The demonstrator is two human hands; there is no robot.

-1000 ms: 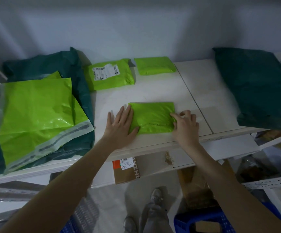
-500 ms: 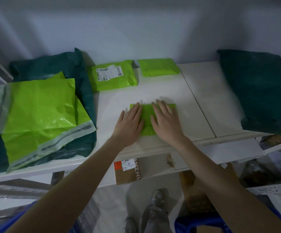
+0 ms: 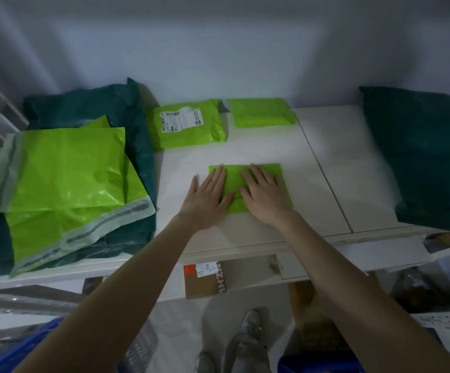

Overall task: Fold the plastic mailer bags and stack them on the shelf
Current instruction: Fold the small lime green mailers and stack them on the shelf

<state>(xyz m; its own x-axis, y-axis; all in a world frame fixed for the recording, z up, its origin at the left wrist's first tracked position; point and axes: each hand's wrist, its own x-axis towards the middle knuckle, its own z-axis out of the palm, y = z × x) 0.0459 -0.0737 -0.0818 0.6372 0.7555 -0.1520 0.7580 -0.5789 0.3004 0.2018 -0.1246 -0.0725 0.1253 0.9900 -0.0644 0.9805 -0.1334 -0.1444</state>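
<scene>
Three folded lime mailers on the shelf: one [image 3: 248, 188] near, one labelled [image 3: 188, 124], one plain [image 3: 261, 113]. Two flat lime bags [image 3: 65, 168] [image 3: 57, 227] left. Two dark green bags [image 3: 92, 109] [image 3: 431, 157] (possibly more underneath). One cardboard box [image 3: 205, 281] below.

Under both flat palms, the small folded lime-green plastic mailer [image 3: 256, 184] looks matt and creased. Left of the left hand [image 3: 207, 199], large unfolded lime-green plastic mailers [image 3: 65, 173] shine glossy. The white shelf board [image 3: 334, 170] appears smooth.
</scene>
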